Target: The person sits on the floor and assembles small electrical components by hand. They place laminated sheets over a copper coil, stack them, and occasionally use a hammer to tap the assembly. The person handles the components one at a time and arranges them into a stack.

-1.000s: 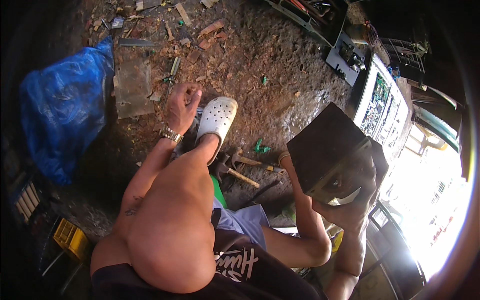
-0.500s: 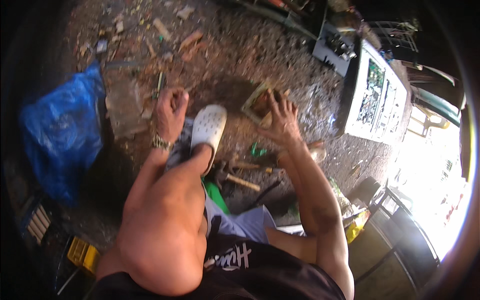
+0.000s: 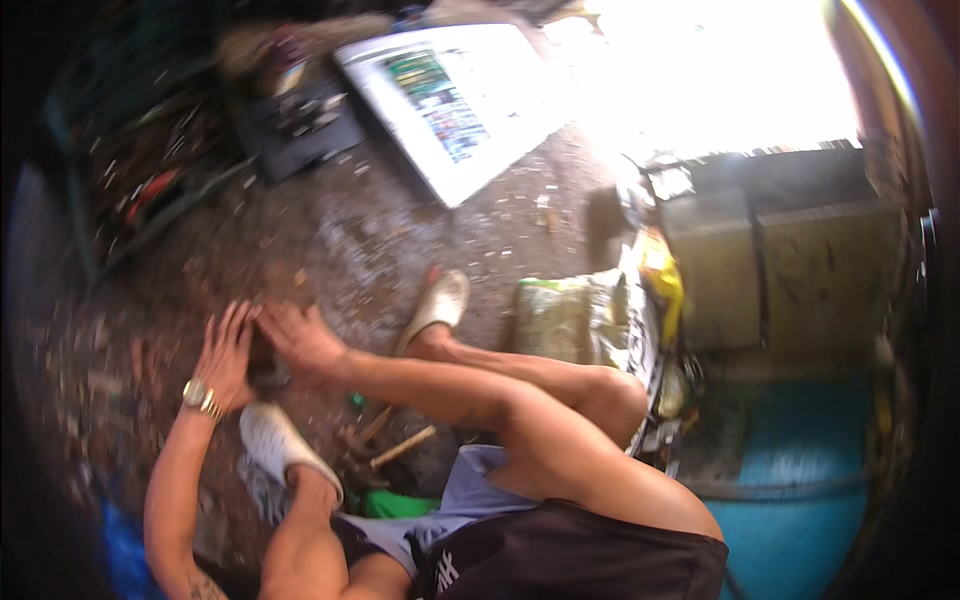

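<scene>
My left hand (image 3: 226,352), with a watch (image 3: 203,398) on its wrist, has its fingers stretched out over the dirt floor. My right hand (image 3: 302,342) reaches across beside it, fingers also extended, and the fingertips of both nearly meet. In the gap beneath them lies something small and dark, too blurred to name. Both hands look open, with nothing visibly gripped. Just below them is my left foot in a white clog (image 3: 283,440). A hammer (image 3: 404,446) with a wooden handle lies on the floor between my legs.
My other clog (image 3: 440,300) stands to the right, by a filled sack (image 3: 553,322). A large white panel (image 3: 425,120) lies at the back. Scraps litter the left side, with a blue plastic sheet (image 3: 125,555) at lower left. A green thing (image 3: 400,503) lies near my shorts.
The view has swung to the right. My left hand, curled before, has opened its fingers. My right hand has left the square piece it was touching and come next to the left one.
</scene>
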The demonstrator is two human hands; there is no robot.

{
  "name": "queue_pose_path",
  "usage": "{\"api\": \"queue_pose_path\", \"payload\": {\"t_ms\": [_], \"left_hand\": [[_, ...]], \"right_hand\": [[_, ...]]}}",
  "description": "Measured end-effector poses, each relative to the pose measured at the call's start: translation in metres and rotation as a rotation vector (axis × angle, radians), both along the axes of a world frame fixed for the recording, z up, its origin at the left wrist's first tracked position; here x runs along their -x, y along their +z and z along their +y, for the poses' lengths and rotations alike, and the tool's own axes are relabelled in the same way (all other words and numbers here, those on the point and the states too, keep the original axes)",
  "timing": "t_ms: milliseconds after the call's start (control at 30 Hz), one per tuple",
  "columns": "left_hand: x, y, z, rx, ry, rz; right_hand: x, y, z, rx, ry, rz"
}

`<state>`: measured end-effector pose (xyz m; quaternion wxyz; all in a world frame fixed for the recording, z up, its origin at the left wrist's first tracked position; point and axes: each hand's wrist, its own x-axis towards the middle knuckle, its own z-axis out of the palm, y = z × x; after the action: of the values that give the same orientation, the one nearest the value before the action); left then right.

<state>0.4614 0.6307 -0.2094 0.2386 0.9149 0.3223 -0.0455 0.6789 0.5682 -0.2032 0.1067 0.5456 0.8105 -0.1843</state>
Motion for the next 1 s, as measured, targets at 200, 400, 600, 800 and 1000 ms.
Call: {"api": "queue_pose_path", "payload": {"t_ms": [200,400,600,800,1000], "left_hand": [[0.012,-0.044,0.014,-0.103,-0.105,0.01],[0.011,-0.059,0.006,-0.162,-0.07,-0.048],[0.001,0.028,-0.029,-0.147,0.162,-0.095],[-0.024,0.033,-0.038,-0.024,0.298,0.124],[0.0,0.0,-0.038,0.006,0.313,0.088]], "right_hand": [[0.011,0.005,0.006,0.053,-0.078,0.288],[0.0,0.004,0.017,0.034,0.075,0.366],[-0.023,0.027,0.017,-0.093,0.255,0.484],[-0.036,0.003,0.028,0.07,0.293,0.386],[-0.04,-0.019,0.011,0.061,0.085,0.39]]}}
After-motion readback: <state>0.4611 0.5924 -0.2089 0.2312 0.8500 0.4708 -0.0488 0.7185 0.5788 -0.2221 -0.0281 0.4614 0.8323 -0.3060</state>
